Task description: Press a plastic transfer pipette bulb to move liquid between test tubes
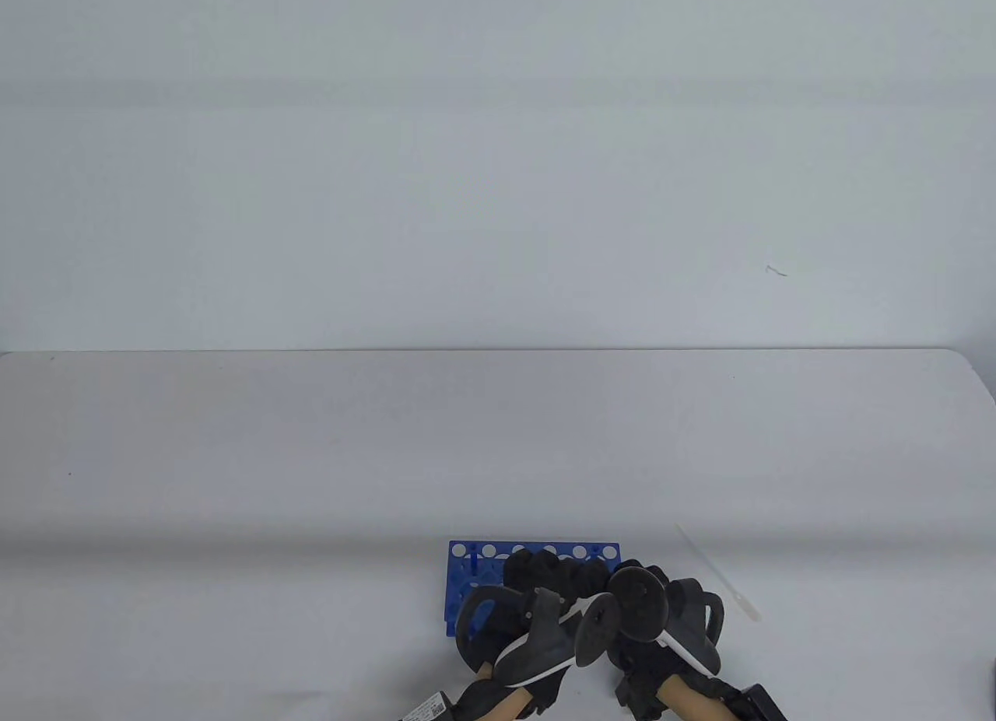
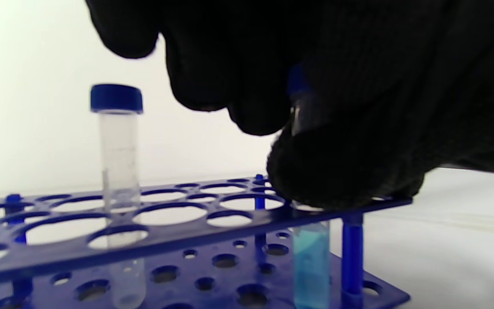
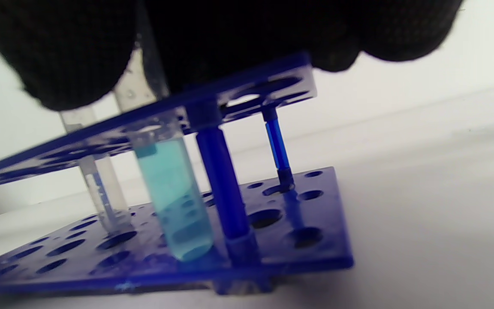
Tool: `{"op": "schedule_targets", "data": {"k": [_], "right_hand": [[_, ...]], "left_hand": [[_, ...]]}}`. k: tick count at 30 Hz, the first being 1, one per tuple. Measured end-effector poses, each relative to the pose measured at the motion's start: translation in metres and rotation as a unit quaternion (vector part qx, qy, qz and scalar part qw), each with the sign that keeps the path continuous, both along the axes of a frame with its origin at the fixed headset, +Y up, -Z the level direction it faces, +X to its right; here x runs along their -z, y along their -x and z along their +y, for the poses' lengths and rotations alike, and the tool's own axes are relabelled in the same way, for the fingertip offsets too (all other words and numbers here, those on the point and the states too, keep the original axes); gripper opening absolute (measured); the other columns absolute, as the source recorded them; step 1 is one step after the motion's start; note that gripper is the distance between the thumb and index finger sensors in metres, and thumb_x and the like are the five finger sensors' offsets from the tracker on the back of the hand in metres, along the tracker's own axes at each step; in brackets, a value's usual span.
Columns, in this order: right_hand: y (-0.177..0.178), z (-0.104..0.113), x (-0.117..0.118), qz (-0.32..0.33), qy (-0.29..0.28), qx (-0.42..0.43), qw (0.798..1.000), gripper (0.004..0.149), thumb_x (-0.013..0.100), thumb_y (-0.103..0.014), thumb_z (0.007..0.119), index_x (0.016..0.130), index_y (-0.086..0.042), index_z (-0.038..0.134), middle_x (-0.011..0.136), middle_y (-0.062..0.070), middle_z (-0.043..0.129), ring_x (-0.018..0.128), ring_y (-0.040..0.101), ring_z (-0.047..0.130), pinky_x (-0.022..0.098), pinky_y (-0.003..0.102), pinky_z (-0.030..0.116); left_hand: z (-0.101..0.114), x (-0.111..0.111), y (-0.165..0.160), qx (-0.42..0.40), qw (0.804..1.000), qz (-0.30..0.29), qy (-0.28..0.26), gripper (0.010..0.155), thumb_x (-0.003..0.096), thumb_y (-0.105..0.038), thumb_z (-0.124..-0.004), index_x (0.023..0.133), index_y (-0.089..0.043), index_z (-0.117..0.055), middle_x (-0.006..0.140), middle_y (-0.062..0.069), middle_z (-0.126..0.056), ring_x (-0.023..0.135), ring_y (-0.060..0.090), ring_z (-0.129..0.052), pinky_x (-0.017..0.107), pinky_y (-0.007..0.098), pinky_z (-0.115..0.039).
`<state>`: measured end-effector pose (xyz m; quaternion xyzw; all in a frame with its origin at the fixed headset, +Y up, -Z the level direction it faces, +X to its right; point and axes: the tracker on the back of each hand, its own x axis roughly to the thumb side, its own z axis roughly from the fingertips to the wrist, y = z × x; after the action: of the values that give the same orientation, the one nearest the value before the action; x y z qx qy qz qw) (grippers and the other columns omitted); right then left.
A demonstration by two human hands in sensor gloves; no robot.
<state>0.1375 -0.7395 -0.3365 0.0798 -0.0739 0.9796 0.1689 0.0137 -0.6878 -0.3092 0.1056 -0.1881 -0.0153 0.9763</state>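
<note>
A blue test tube rack stands at the table's near edge. A tube of blue liquid sits in its corner hole, also in the left wrist view. My left hand pinches this tube's top around the blue cap. My right hand grips the tube's clear upper part just above the rack top. An empty capped tube stands further along the rack. The transfer pipette lies on the table right of the rack, untouched.
The rack's top plate has several empty holes. The table stretches far beyond the rack to a pale wall. A dark object shows at the right edge.
</note>
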Motion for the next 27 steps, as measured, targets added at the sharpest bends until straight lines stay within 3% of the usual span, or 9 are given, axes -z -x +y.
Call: {"op": "schedule_targets", "data": {"k": [5, 9, 15, 22, 27], "right_hand": [[0.000, 0.000, 0.000, -0.001, 0.000, 0.000, 1.000, 0.051, 0.024, -0.052, 0.087, 0.067, -0.025, 0.089, 0.054, -0.004, 0.085, 0.040, 0.017, 0.084, 0.041, 0.044, 0.074], [0.000, 0.000, 0.000, -0.001, 0.000, 0.002, 1.000, 0.051, 0.024, -0.052, 0.087, 0.067, -0.025, 0.089, 0.054, -0.004, 0.085, 0.040, 0.017, 0.084, 0.041, 0.044, 0.074], [0.000, 0.000, 0.000, 0.000, 0.001, 0.001, 1.000, 0.051, 0.024, -0.051, 0.087, 0.067, -0.025, 0.089, 0.054, -0.004, 0.085, 0.040, 0.017, 0.084, 0.042, 0.044, 0.074], [0.000, 0.000, 0.000, 0.000, 0.001, 0.000, 1.000, 0.051, 0.024, -0.051, 0.087, 0.067, -0.025, 0.089, 0.054, -0.004, 0.085, 0.040, 0.017, 0.084, 0.042, 0.044, 0.074], [0.000, 0.000, 0.000, 0.000, 0.001, 0.001, 1.000, 0.051, 0.024, -0.051, 0.087, 0.067, -0.025, 0.089, 0.054, -0.004, 0.085, 0.040, 0.017, 0.084, 0.042, 0.044, 0.074]], "left_hand": [[0.000, -0.002, 0.000, -0.016, 0.999, 0.026, -0.038, 0.057, 0.0408, -0.058, -0.076, 0.092, -0.035, -0.077, 0.083, -0.012, -0.096, 0.079, 0.012, -0.084, 0.076, 0.048, -0.063], [0.004, -0.002, 0.005, -0.051, 0.997, 0.043, -0.036, 0.058, 0.0402, -0.062, -0.072, 0.090, -0.033, -0.079, 0.079, -0.011, -0.097, 0.076, 0.013, -0.085, 0.074, 0.048, -0.065], [0.032, -0.004, 0.026, -0.134, 0.989, 0.048, -0.032, 0.057, 0.0399, -0.061, -0.073, 0.091, -0.036, -0.078, 0.082, -0.013, -0.095, 0.078, 0.013, -0.083, 0.075, 0.047, -0.064], [0.077, -0.012, 0.092, -0.233, 0.963, 0.107, -0.083, 0.057, 0.0398, -0.061, -0.075, 0.091, -0.038, -0.078, 0.083, -0.013, -0.094, 0.079, 0.013, -0.082, 0.076, 0.048, -0.063], [0.073, -0.003, 0.152, -0.235, 0.946, 0.198, -0.103, 0.056, 0.0401, -0.060, -0.075, 0.092, -0.038, -0.077, 0.082, -0.013, -0.093, 0.078, 0.013, -0.081, 0.077, 0.048, -0.062]]}}
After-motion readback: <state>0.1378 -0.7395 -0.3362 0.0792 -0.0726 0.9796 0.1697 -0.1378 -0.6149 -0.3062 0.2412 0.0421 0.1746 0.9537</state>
